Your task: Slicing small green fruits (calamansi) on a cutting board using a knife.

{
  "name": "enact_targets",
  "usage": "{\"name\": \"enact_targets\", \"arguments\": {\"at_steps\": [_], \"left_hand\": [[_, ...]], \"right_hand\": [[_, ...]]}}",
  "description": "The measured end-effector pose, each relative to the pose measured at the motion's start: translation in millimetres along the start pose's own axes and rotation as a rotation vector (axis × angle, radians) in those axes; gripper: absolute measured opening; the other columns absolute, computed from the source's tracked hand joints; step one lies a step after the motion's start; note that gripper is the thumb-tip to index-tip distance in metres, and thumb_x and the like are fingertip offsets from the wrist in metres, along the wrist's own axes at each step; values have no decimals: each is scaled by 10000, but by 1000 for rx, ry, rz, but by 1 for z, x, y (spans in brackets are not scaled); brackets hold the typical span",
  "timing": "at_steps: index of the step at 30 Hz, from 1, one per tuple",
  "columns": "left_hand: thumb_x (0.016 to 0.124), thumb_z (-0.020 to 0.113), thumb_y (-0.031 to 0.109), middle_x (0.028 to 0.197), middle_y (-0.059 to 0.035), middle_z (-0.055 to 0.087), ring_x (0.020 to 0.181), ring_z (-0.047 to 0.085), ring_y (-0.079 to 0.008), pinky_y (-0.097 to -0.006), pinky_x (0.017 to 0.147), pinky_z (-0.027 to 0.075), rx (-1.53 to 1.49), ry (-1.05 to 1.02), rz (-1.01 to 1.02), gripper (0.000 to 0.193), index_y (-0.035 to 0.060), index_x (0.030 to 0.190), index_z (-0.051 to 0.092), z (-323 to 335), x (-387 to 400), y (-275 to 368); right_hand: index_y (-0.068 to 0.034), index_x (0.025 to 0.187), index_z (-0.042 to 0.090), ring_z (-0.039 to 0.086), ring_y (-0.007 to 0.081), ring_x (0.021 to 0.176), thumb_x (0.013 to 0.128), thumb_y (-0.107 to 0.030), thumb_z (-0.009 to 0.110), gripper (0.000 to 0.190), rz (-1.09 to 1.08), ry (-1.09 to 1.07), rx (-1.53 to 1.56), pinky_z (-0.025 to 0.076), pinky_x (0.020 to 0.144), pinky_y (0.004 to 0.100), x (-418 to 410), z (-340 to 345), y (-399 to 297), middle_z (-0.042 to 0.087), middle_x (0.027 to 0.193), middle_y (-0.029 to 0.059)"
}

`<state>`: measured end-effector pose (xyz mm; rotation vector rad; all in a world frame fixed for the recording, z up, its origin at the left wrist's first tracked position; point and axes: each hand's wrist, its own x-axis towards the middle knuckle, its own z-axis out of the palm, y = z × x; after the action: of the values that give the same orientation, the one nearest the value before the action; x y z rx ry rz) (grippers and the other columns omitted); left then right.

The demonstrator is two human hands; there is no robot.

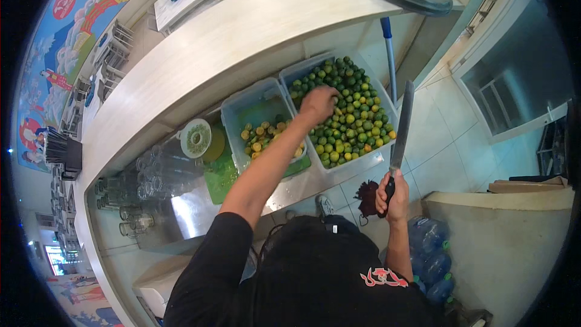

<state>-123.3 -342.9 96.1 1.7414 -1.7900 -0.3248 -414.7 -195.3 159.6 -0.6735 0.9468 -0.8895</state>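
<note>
My left hand (319,103) reaches into a clear plastic bin (356,162) heaped with small green and yellow citrus fruits (356,120). Its fingertips are down among the fruit, so whether they grip one is hidden. Off the bin's right side, my right hand (394,196) holds a long-bladed knife (402,127) by its black handle, blade pointing away from me. A second clear bin (254,91), left of the first, contains halved citrus fruits (258,138). My left forearm crosses over it. Part of a green cutting board (221,181) shows beside and below that bin.
A white strainer (196,138) with seeds sits left of the bins, by a container of yellowish liquid (216,144). Clear glasses (154,175) crowd the steel counter (186,213). A raised white ledge (254,22) curves behind. Blue water bottles (429,254) lie right, near a mop (366,197).
</note>
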Motion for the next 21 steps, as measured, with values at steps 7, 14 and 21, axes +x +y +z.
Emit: {"name": "enact_targets", "arguments": {"at_steps": [7,14,21], "left_hand": [[802,661,88,1121,-151,635,1119,583,-334,-432,947,494,441,-240,-99,93,39,857,718,69,26,20],[805,660,55,1161,-160,615,1124,581,-319,-445,955,474,405,-278,-234,307,39,1112,655,47,24,44],[929,619,87,1095,-106,601,961,624,-191,-351,822,529,-931,34,-367,291,16,1206,567,-54,-30,19]], "right_hand": [[-90,861,451,342,100,361,1030,-476,365,430,-47,80,20,291,318,253,-16,-23,6,398,565,21],[-92,867,450,339,98,365,1028,-486,368,434,-53,96,44,286,318,252,-19,-21,4,403,575,22],[-93,868,441,332,93,366,1033,-479,358,428,25,-61,76,288,316,252,-25,20,1,389,575,25]]}}
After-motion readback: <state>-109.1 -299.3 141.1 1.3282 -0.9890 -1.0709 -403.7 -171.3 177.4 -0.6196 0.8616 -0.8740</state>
